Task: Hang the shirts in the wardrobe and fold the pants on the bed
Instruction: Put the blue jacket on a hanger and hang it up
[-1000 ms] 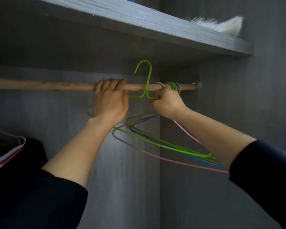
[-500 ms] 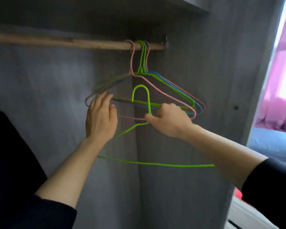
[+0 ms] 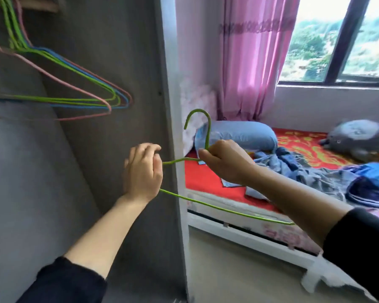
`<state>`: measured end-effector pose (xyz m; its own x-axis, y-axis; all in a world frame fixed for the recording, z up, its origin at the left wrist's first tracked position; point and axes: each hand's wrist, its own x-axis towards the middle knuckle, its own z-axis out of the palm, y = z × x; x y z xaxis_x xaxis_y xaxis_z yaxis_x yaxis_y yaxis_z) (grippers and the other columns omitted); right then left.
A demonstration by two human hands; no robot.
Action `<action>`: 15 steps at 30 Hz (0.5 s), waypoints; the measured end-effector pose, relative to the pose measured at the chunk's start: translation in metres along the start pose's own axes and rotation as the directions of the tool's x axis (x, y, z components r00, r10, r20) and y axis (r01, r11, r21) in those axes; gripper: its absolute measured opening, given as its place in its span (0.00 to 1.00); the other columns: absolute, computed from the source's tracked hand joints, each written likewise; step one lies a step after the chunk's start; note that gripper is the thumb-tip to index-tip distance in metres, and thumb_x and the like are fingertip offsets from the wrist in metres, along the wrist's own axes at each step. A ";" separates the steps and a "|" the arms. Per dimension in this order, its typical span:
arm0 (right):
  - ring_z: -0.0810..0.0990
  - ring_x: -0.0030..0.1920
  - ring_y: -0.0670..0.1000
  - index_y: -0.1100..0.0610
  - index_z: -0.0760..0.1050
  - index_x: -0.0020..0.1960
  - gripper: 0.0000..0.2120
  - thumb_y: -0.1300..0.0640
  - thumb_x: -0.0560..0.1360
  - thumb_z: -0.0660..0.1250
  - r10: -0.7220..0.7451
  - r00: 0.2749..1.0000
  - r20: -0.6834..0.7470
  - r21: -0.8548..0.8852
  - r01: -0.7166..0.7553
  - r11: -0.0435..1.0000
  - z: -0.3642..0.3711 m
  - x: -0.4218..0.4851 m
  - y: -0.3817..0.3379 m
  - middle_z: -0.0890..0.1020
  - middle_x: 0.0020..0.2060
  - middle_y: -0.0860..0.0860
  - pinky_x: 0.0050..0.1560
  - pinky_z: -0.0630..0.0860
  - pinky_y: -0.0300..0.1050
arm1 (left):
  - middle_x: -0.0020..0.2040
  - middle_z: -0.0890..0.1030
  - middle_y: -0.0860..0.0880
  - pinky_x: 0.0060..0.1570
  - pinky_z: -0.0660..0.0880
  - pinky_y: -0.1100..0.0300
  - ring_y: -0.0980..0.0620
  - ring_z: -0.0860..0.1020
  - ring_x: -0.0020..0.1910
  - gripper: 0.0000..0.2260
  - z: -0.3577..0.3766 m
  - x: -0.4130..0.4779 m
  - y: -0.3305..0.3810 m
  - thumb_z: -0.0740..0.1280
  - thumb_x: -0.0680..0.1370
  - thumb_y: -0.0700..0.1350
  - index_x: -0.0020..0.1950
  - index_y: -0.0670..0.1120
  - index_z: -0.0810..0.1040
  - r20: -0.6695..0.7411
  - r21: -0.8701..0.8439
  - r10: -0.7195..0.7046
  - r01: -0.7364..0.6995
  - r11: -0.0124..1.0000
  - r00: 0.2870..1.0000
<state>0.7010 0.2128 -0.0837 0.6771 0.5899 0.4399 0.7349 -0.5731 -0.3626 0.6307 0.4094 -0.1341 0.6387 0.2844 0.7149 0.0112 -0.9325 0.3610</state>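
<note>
Head view: grey wardrobe (image 3: 107,51) at left, bed (image 3: 197,178) with heaped clothes (image 3: 304,169) at right. The right hand (image 3: 225,162) fingers pinch the neck of the green hanger (image 3: 209,136), carried between the two. The left hand (image 3: 142,171) covers its end, grip indeterminate. Risk: the lower wire may snag the wardrobe edge and twist out of the thin pinch.

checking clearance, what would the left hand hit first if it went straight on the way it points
Probably the wardrobe's grey side wall, up and right of the left hand, though depth is unclear. The spare hangers hang off that line, to the left.
</note>
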 end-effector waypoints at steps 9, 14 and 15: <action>0.65 0.27 0.53 0.58 0.61 0.26 0.26 0.48 0.80 0.58 0.270 0.960 0.070 -0.133 -0.259 0.957 -0.103 -0.151 0.201 0.65 0.23 0.51 0.33 0.64 0.50 | 0.56 0.78 0.44 0.55 0.67 0.49 0.43 0.73 0.57 0.15 0.173 -0.059 0.213 0.55 0.76 0.44 0.57 0.42 0.77 0.224 -0.167 0.107 -0.070 0.984 0.969; 0.68 0.28 0.51 0.57 0.64 0.29 0.24 0.48 0.81 0.56 0.485 0.866 0.121 -0.177 -0.462 0.869 -0.145 -0.227 0.289 0.70 0.26 0.51 0.33 0.64 0.47 | 0.56 0.78 0.43 0.55 0.67 0.49 0.44 0.72 0.57 0.11 0.260 -0.089 0.322 0.58 0.78 0.41 0.57 0.44 0.76 0.395 -0.264 0.143 -0.036 0.964 0.907; 0.69 0.28 0.50 0.56 0.65 0.30 0.23 0.47 0.81 0.56 0.521 0.844 0.127 -0.189 -0.495 0.848 -0.151 -0.241 0.305 0.71 0.28 0.51 0.32 0.63 0.46 | 0.56 0.78 0.43 0.56 0.67 0.49 0.44 0.72 0.58 0.11 0.275 -0.093 0.342 0.58 0.78 0.42 0.58 0.44 0.76 0.419 -0.279 0.162 -0.042 0.959 0.894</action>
<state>0.7560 -0.1903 -0.1762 0.9593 0.2712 0.0783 0.2806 -0.8855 -0.3704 0.7865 0.0029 -0.2419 0.8948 0.0102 0.4463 -0.2314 -0.8443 0.4833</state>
